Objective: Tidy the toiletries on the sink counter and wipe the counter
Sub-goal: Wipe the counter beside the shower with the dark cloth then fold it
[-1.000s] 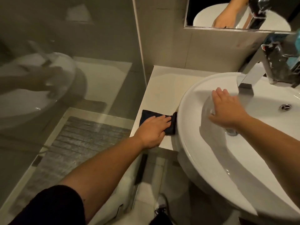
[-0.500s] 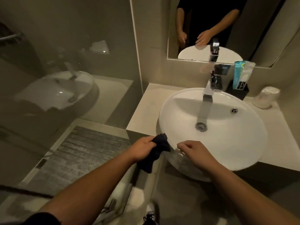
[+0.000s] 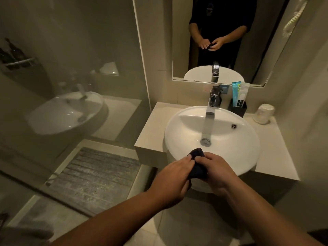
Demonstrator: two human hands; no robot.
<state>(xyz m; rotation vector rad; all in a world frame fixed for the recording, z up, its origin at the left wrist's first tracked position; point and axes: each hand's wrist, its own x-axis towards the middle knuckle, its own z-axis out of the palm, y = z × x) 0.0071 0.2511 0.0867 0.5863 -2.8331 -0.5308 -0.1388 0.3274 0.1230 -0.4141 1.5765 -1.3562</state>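
Note:
A small dark cloth (image 3: 197,165) is bunched between both my hands in front of the white basin (image 3: 239,144). My left hand (image 3: 174,178) grips its left side and my right hand (image 3: 215,172) grips its right side. Both hands hover over the basin's near rim, off the pale counter (image 3: 153,125). At the back right of the counter a black holder (image 3: 237,108) carries teal and white toiletry packets (image 3: 238,94). A wrapped white cup (image 3: 264,113) stands upside down at the far right.
A chrome faucet (image 3: 212,107) rises behind the basin, with a mirror (image 3: 221,41) above it. A glass shower partition (image 3: 71,86) stands on the left, close to the counter's edge. A grey mat (image 3: 94,173) lies on the floor beyond it.
My left hand lifted the cloth off the left counter and carried it to the basin's front. My right hand left the basin and took hold of the cloth too. My view pulled back.

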